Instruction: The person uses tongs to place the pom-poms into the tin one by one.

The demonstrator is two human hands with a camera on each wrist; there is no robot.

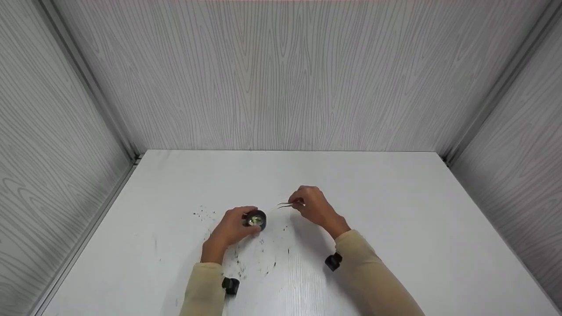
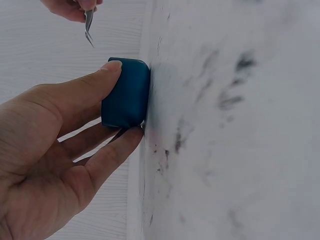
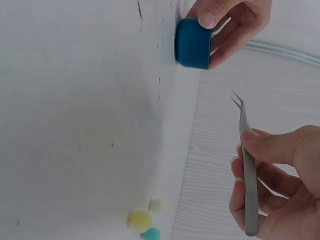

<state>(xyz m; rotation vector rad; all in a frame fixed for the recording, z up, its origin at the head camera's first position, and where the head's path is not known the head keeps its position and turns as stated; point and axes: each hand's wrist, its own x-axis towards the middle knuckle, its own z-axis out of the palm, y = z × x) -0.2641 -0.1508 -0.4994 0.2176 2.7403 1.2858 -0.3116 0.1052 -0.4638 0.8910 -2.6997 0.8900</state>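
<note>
A small blue cup [image 2: 127, 92] stands on the white tabletop, and my left hand [image 1: 235, 226] grips it with the thumb on one side and fingers on the other. From above, its dark rim surrounds a shiny inside with yellowish and pale bits. My right hand [image 1: 312, 205] pinches a pair of silver tweezers [image 3: 250, 185] between thumb and fingers. Their bent, fine tips are slightly apart with nothing between them, pointing toward the cup from its right, above the table. In the right wrist view, a yellow ball [image 3: 140, 221], a teal ball [image 3: 151, 234] and a whitish ball [image 3: 156, 205] lie on the tabletop.
The white table [image 1: 395, 197] carries dark smudges and scratches around and in front of the cup. Grey wood-grain panels [image 1: 281, 79] enclose it at the back and both sides. A black wrist camera [image 1: 333, 262] hangs at my right sleeve, another [image 1: 231, 286] at my left.
</note>
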